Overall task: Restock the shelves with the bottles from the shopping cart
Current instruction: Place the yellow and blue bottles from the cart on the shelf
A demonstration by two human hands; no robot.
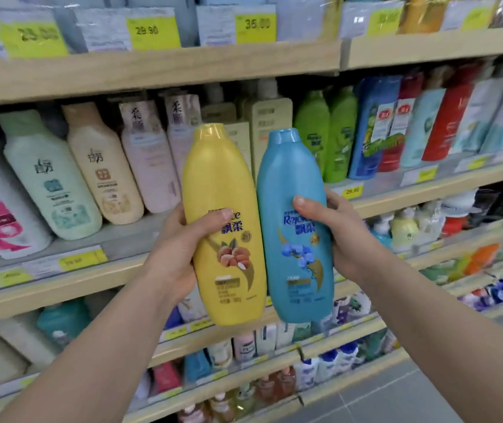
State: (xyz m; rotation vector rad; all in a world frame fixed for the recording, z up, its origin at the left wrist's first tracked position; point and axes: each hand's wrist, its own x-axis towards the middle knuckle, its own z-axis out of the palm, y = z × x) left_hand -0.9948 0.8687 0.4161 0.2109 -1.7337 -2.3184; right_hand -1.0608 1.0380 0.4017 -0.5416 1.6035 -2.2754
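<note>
My left hand [180, 248] grips a yellow shampoo bottle [216, 184] around its lower half, thumb across the label. My right hand [342, 236] grips a blue shampoo bottle [290, 178] the same way. Both bottles stand upright, side by side and touching, held up in front of the middle shelf [70, 285]. Behind them on that shelf there is a gap between pink bottles [149, 160] and green bottles [326, 129]. The shopping cart is out of view.
Wooden shelves run left to right, packed with bottles: pale green and cream ones [52, 178] at left, red and blue ones [396, 126] at right. Yellow price tags [255, 24] line the shelf edges. Lower shelves hold smaller bottles. Grey floor tiles [412, 401] show at bottom right.
</note>
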